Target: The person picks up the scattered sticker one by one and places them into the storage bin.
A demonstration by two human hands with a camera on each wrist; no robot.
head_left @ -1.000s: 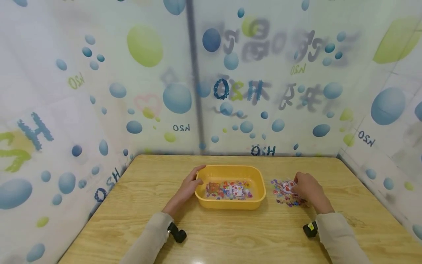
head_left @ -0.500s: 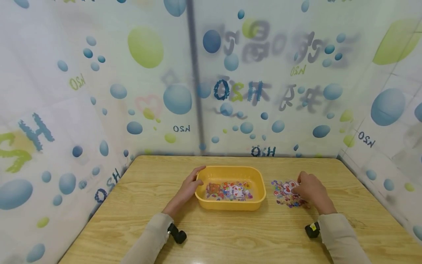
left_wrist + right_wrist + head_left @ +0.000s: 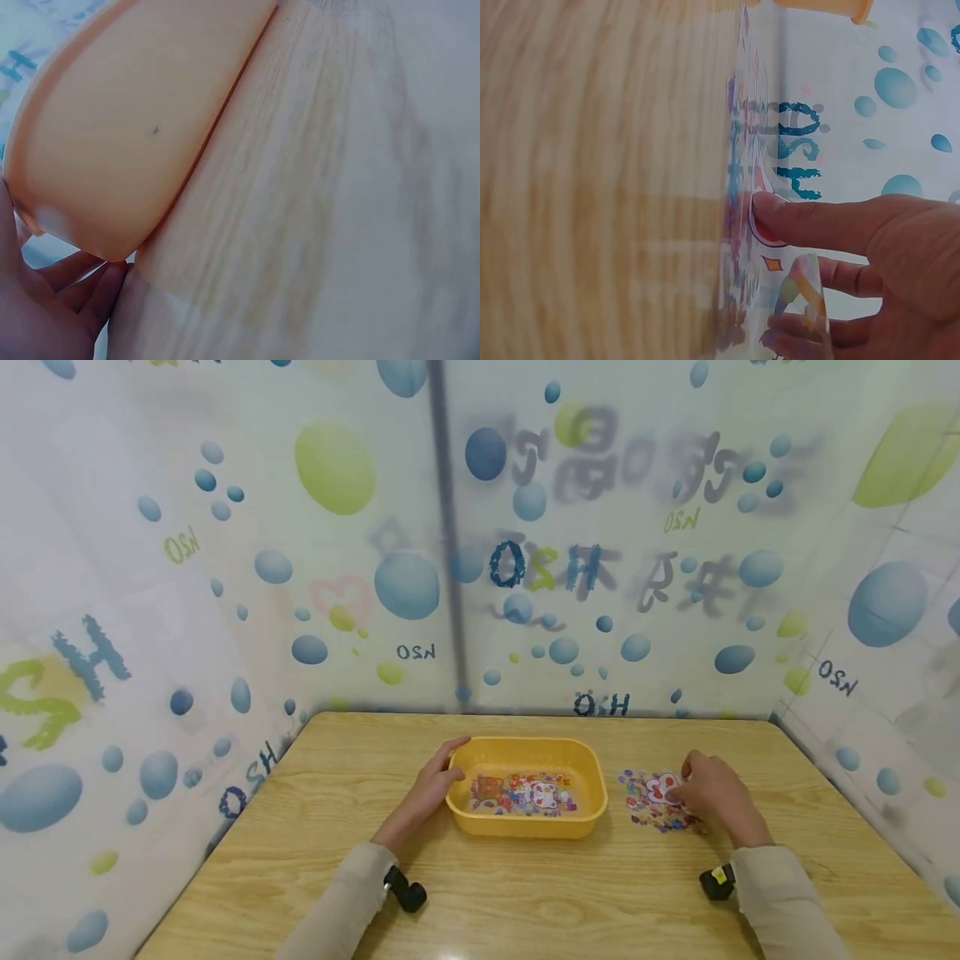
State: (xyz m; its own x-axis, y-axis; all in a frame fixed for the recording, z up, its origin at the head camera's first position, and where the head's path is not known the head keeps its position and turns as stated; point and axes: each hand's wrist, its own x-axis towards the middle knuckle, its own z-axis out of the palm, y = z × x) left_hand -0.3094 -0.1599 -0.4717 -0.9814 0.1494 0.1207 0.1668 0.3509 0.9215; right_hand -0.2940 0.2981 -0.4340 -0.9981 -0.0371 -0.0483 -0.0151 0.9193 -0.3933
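A yellow plastic basin (image 3: pixel 525 827) stands on the table, with colourful cartoon-printed clear plastic (image 3: pixel 510 795) lying inside. My left hand (image 3: pixel 429 785) grips the basin's left end, thumb over the rim; the left wrist view shows its fingers (image 3: pixel 94 292) bent under the basin's outer edge. To the right of the basin lies a clear plastic sheet (image 3: pixel 651 793) with bright prints and a white figure with red spots. My right hand (image 3: pixel 716 793) pinches that sheet at its right side. In the right wrist view the thumb (image 3: pixel 817 225) presses its face while other fingers sit behind it.
The wooden table (image 3: pixel 540 893) reaches back to a wall covering (image 3: pixel 525 635) printed with blue and green drops. Similar walls close in on both sides. A small black camera (image 3: pixel 406 891) is strapped to the left wrist, another camera (image 3: pixel 718 882) to the right.
My right hand has shifted slightly to the right, and more of the white figure on the sheet shows beside its fingers. The left hand and basin stay in place.
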